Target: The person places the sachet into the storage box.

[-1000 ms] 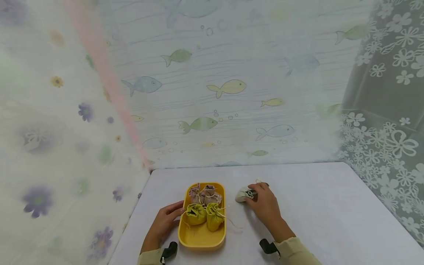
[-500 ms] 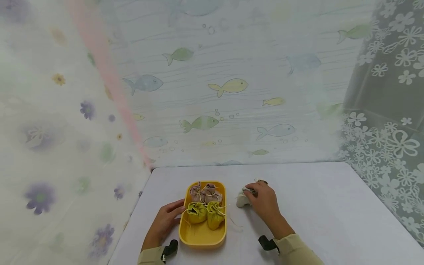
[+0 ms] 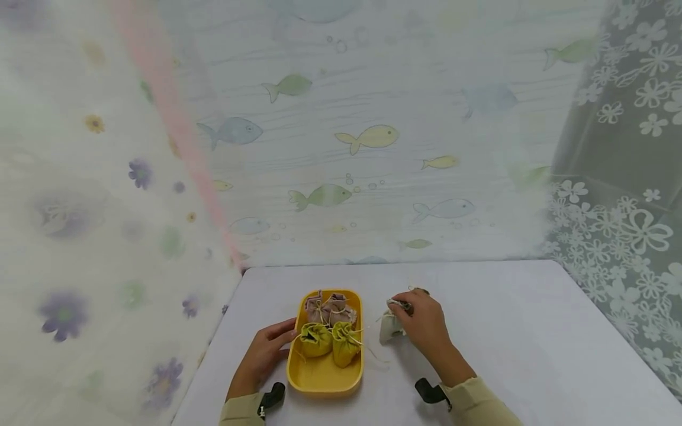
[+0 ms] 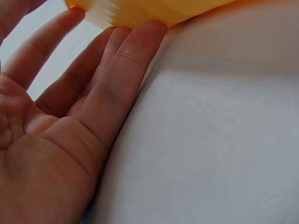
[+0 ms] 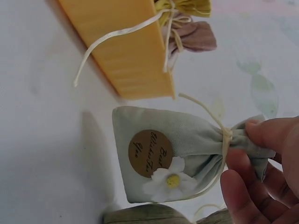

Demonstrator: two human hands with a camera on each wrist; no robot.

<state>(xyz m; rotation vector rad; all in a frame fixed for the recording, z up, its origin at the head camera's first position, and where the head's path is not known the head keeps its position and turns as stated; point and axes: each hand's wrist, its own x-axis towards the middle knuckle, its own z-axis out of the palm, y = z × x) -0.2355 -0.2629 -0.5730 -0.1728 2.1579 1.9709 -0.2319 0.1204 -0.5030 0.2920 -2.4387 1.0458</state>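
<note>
My right hand [image 3: 426,319] pinches the gathered neck of a pale grey-green drawstring pouch [image 5: 163,126] between thumb and fingers. In the right wrist view the pouch bears a round brown label [image 5: 150,153], a white cloth flower [image 5: 170,181] and a cream cord. My left hand [image 3: 263,355] rests its fingertips against the left side of the yellow tray [image 3: 325,378], its fingers nearly straight. Inside the tray lie two mustard-yellow pouches [image 3: 317,341] in front and two mauve pouches [image 3: 341,310] behind.
A darker olive-green pouch [image 5: 145,215] lies beyond the held one, mostly hidden by my right hand in the head view. The white table [image 3: 533,331] reaches back to a fish-print curtain [image 3: 373,195]. A flower-print curtain [image 3: 106,266] hangs at the left.
The pale pouch has gone from lying tilted to hanging upright from my right hand, its neck lifted slightly. My left hand stays at the tray.
</note>
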